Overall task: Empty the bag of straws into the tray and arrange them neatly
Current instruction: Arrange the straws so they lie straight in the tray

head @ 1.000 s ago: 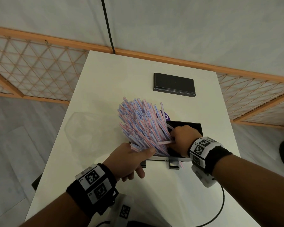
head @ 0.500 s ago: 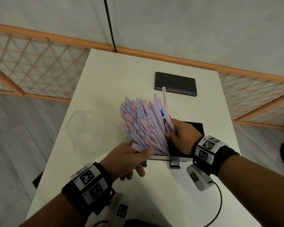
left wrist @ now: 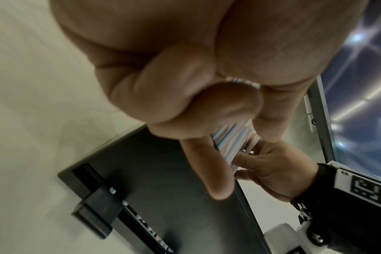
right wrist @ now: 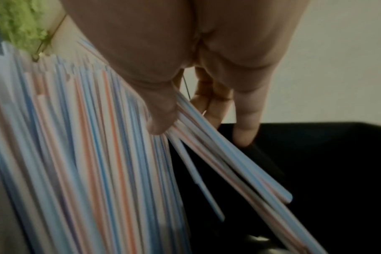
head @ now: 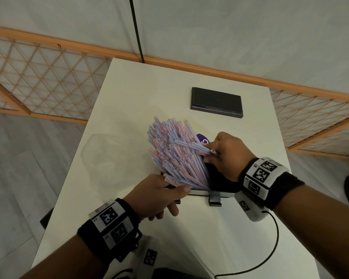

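A thick bundle of red-and-blue striped straws (head: 169, 154) leans up and to the left out of the black tray (head: 222, 184). My left hand (head: 175, 190) grips the bundle's lower end at the tray's near left corner; the left wrist view shows its fingers (left wrist: 207, 110) curled round the straws (left wrist: 235, 142). My right hand (head: 212, 153) is over the tray, to the right of the bundle. It pinches a few straws (head: 195, 147) that lie slantwise across the bundle. In the right wrist view the thumb (right wrist: 161, 116) presses these few straws (right wrist: 224, 163) beside the main bundle (right wrist: 87, 154).
The empty clear plastic bag (head: 109, 158) lies crumpled on the white table (head: 149, 87), left of the tray. A flat black rectangular piece (head: 217, 102) sits at the back. A purple object (head: 201, 138) peeks out behind the straws. A black cable (head: 270, 248) curls at the near right.
My right hand has risen from low in the tray to the bundle's upper right side, with a few straws pinched in it. The left hand still holds the bundle's base.
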